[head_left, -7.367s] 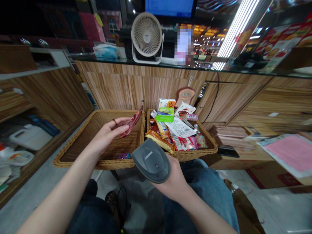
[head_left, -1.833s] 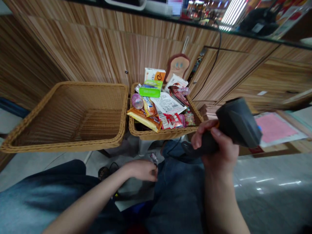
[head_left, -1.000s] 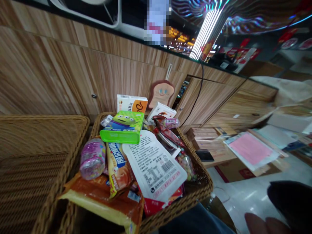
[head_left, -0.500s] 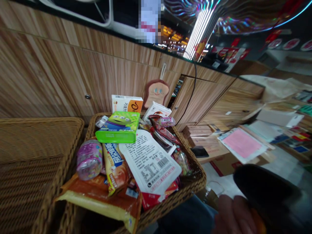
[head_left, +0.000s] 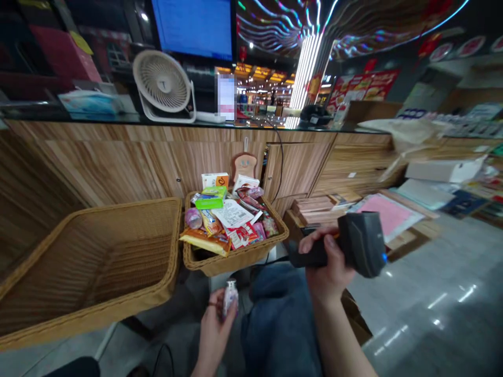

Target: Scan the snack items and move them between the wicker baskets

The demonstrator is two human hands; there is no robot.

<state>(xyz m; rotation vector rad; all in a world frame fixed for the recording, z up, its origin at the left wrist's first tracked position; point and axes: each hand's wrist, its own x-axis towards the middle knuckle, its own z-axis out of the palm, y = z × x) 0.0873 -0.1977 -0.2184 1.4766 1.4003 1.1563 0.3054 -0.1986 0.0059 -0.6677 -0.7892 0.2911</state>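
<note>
My left hand [head_left: 215, 314] grips a small whitish bottle [head_left: 231, 299] with a silvery cap, held upright just in front of the full basket; its markings are too small to read. My right hand [head_left: 330, 262] is wrapped around the handle of a black barcode scanner [head_left: 361, 243], which points to the right and shows a small blue light. Ahead of both hands, a wicker basket [head_left: 236, 260] is heaped with packaged snacks, among them a green box [head_left: 211, 199], a white packet [head_left: 232, 213] and an orange-brown bag [head_left: 206, 242].
A second wicker basket [head_left: 168, 293] stands at the left, with its woven bottom showing. Behind, a wood-grain counter [head_left: 149, 162] carries a white fan [head_left: 163, 84] and a monitor [head_left: 194, 26]. A pink sheet [head_left: 379, 217] lies on cardboard at the right.
The view has lifted and drawn back, so the baskets look smaller. My left hand with the bottle has come into view. My right hand and the scanner now show clearly, higher in the picture.
</note>
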